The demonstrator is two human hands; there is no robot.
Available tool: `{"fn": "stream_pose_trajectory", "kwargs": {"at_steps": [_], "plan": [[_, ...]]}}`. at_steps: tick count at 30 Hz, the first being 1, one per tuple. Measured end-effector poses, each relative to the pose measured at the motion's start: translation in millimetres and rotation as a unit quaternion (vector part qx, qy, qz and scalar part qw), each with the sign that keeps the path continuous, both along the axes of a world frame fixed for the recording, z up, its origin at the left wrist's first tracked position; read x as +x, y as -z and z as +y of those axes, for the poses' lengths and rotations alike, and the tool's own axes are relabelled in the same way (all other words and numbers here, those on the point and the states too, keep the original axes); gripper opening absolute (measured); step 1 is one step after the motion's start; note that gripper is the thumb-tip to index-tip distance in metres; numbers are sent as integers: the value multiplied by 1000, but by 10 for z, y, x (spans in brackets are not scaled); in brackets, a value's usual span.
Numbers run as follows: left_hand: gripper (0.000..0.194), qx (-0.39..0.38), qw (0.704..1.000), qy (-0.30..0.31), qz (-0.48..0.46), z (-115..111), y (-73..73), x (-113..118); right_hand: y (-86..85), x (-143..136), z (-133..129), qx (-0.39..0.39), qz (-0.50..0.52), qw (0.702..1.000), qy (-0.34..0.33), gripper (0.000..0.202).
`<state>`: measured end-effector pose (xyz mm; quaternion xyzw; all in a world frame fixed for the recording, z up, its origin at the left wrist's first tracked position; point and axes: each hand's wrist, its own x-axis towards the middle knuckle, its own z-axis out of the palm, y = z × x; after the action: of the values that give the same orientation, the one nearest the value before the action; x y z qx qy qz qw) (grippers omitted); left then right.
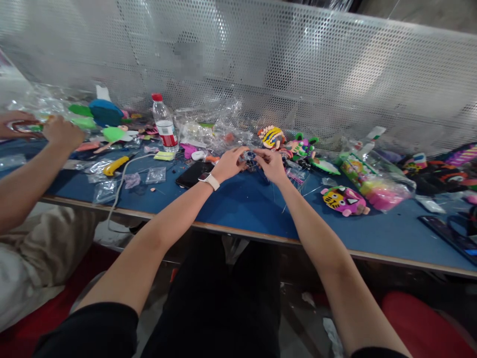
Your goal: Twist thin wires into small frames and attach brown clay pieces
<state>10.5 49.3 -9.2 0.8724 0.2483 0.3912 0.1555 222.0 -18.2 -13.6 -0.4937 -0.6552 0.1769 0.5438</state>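
My left hand (230, 164), with a white watch on its wrist, has its fingers closed round a small dark-blue object in clear plastic (249, 159). From the right, my right hand (271, 164) pinches the same object, and the two hands nearly meet over the blue table (238, 204). Fingers cover much of the object, so its exact shape is hard to make out. A black flat item (194, 174) lies beside my left wrist. Thin clear strands spread over the table below my right hand. Behind the hands sit a yellow striped foam piece (272, 136) and crumpled clear bags (212, 129).
A water bottle (164, 124), yellow-handled cutter (116, 165) and white cable (121, 186) are on the left. At far left, another person's hands (63, 133) work. A tiger-face foam piece (345, 200), bagged pink item (385, 194) and phone (449, 238) lie right. A perforated metal panel (238, 59) stands behind.
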Motion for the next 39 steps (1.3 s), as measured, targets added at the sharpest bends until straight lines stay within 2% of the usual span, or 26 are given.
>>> {"fn": "stream_pose_trajectory", "kwargs": {"at_steps": [10, 19, 26, 31, 33, 37, 39], "plan": [[43, 60, 989, -46, 128, -103, -83, -16, 85, 69, 80, -4, -6, 1000, -24, 46], [45, 66, 991, -57, 103, -46, -10, 19, 102, 47, 85, -9, 33, 999, -35, 47], [49, 49, 995, -36, 78, -107, 7, 64, 139, 25, 89, 3, -16, 1000, -14, 47], [56, 35, 997, -12, 67, -146, 2, 41, 140, 53, 101, -16, -10, 1000, -14, 45], [46, 34, 997, -11, 74, -152, -14, 23, 140, 60, 108, -24, 3, 1000, -19, 47], [8, 72, 990, -17, 123, -167, -68, 2, 139, 53, 123, -33, 37, 998, -31, 49], [4, 90, 986, -27, 139, -178, -93, -3, 138, 44, 129, -36, 53, 997, -37, 49]]}}
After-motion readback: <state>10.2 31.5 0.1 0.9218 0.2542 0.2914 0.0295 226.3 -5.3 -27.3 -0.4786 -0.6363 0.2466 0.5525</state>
